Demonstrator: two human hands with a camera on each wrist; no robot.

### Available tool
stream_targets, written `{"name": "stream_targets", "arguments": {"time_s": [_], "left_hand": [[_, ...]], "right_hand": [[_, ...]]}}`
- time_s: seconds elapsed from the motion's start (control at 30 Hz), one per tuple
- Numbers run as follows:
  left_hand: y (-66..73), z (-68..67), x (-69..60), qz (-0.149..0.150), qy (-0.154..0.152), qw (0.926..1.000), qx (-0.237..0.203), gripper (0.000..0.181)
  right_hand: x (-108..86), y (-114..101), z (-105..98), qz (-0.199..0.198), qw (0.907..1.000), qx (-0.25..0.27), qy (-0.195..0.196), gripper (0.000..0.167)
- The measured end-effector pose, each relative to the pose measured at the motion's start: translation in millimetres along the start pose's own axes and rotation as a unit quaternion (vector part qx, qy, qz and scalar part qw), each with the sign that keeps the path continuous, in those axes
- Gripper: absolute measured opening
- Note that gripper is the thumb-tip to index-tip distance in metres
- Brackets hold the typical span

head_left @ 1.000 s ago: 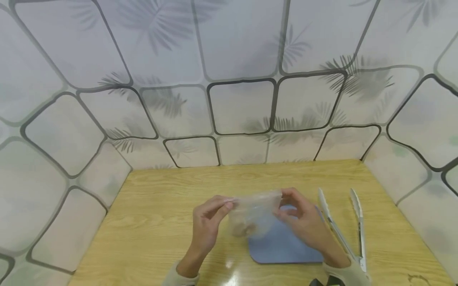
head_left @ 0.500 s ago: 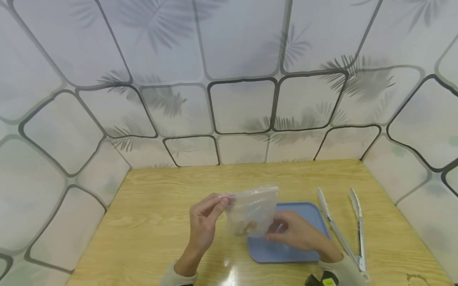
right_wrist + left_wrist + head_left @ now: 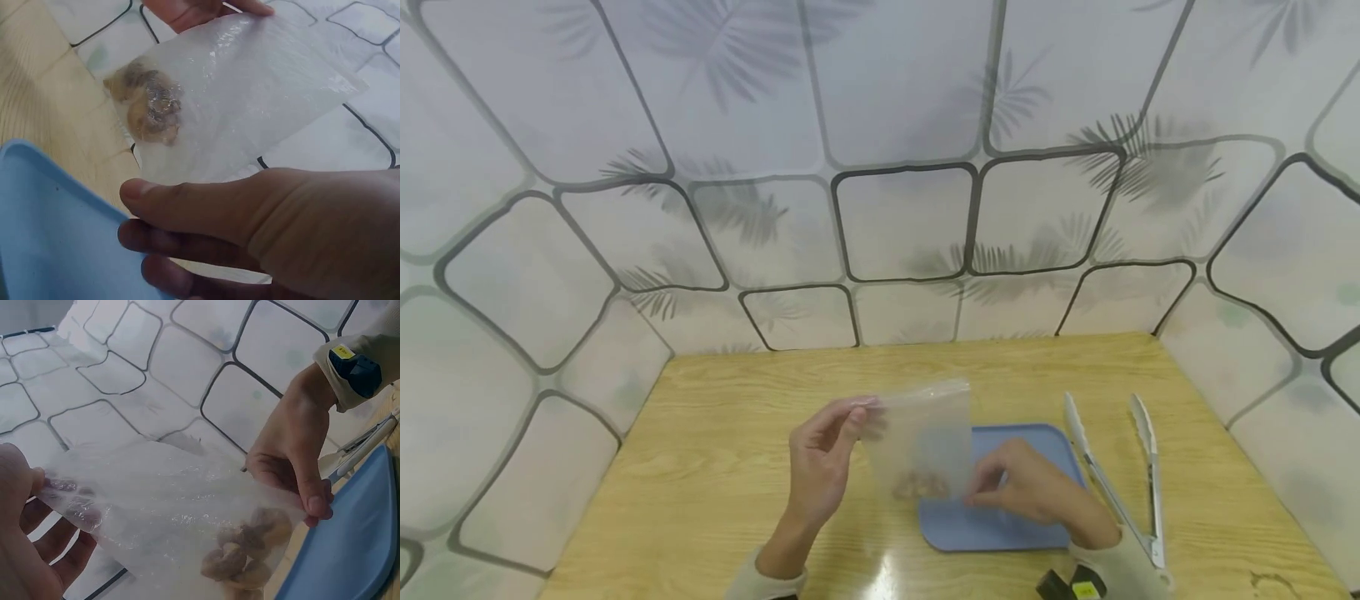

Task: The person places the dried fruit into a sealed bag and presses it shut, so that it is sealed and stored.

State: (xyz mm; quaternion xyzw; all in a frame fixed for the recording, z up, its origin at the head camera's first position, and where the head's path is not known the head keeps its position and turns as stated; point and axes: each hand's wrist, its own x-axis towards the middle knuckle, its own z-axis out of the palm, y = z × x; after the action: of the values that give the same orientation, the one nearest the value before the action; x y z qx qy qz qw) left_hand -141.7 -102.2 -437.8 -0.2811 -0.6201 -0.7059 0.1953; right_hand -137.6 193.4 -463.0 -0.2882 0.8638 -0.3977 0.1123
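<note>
A translucent plastic zip bag (image 3: 917, 437) hangs over the table with several brown, lumpy pieces (image 3: 240, 553) gathered at its bottom; their kind is unclear through the plastic. My left hand (image 3: 822, 458) pinches the bag's upper left corner between thumb and fingers. Low on the bag's right side, my right hand (image 3: 1037, 487) pinches the bottom corner, as the left wrist view shows. Under the right hand lies a blue tray (image 3: 951, 533), partly covered by that hand and the bag.
Metal tongs (image 3: 1152, 483) lie spread apart on the wood-grain table (image 3: 722, 467), right of the tray. Patterned panels (image 3: 902, 225) rise behind the table and along both sides.
My right hand has let go of the bag's upper right edge and moved down to its lower right corner. The left hand and bag have shifted slightly left.
</note>
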Motion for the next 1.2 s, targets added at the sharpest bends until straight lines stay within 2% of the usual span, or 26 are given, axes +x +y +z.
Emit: {"name": "stream_targets", "arguments": {"time_s": [0.07, 0.13, 0.2, 0.27, 0.33, 0.4, 0.5, 0.6, 0.77, 0.83, 0.93, 1.07, 1.2], "left_hand": [[-2.6, 2.3, -0.5, 0.001, -0.014, 0.9998, -0.013, 0.018], [-4.7, 5.0, -1.1, 0.007, -0.025, 0.9994, -0.021, 0.019], [-5.8, 7.8, -2.0, 0.007, -0.033, 0.9992, -0.024, 0.019], [-6.0, 10.2, -2.9, 0.005, -0.039, 0.9990, -0.020, 0.019], [-6.0, 11.8, -3.7, 0.002, -0.042, 0.9990, -0.016, 0.019], [-5.6, 12.7, -4.4, -0.003, -0.043, 0.9990, -0.012, 0.019], [-5.2, 13.0, -5.5, -0.010, -0.045, 0.9989, -0.010, 0.017], [-4.6, 12.6, -6.8, -0.025, -0.055, 0.9981, -0.015, 0.014], [-2.2, 11.3, -8.1, -0.055, -0.066, 0.9962, -0.016, 0.009], [-1.0, 10.9, -7.9, -0.053, -0.061, 0.9967, -0.003, 0.007], [-0.8, 10.0, -7.5, -0.020, -0.055, 0.9980, 0.024, 0.009], [-0.4, 8.7, -7.0, 0.010, -0.061, 0.9980, 0.017, 0.012], [2.6, 8.6, -8.3, -0.019, -0.086, 0.9960, -0.013, 0.009]], "right_hand": [[-1.6, -1, -1, 0.001, 0.9999, -0.017, -0.002, 0.007], [-4.4, -4, -2, 0.000, 0.9996, -0.026, 0.014, 0.013], [-6.3, -8, -3, -0.013, 0.9982, -0.023, 0.055, 0.020], [-7.0, -15, -4, -0.029, 0.9930, -0.002, 0.115, 0.028], [-5.7, -22, -4, -0.060, 0.9815, 0.028, 0.179, 0.031], [-2.2, -30, -5, -0.096, 0.9662, 0.063, 0.231, 0.028], [3.3, -39, -5, -0.140, 0.9461, 0.104, 0.273, 0.028], [6.6, -43, -5, -0.165, 0.9351, 0.126, 0.287, 0.028], [7.4, -42, -5, -0.171, 0.9305, 0.135, 0.294, 0.025], [7.4, -41, -5, -0.173, 0.9292, 0.140, 0.295, 0.024], [7.5, -41, -5, -0.190, 0.9250, 0.152, 0.292, 0.024], [7.5, -43, -3, -0.219, 0.9184, 0.173, 0.280, 0.029], [6.0, -46, -3, -0.216, 0.9196, 0.176, 0.277, 0.029]]}}
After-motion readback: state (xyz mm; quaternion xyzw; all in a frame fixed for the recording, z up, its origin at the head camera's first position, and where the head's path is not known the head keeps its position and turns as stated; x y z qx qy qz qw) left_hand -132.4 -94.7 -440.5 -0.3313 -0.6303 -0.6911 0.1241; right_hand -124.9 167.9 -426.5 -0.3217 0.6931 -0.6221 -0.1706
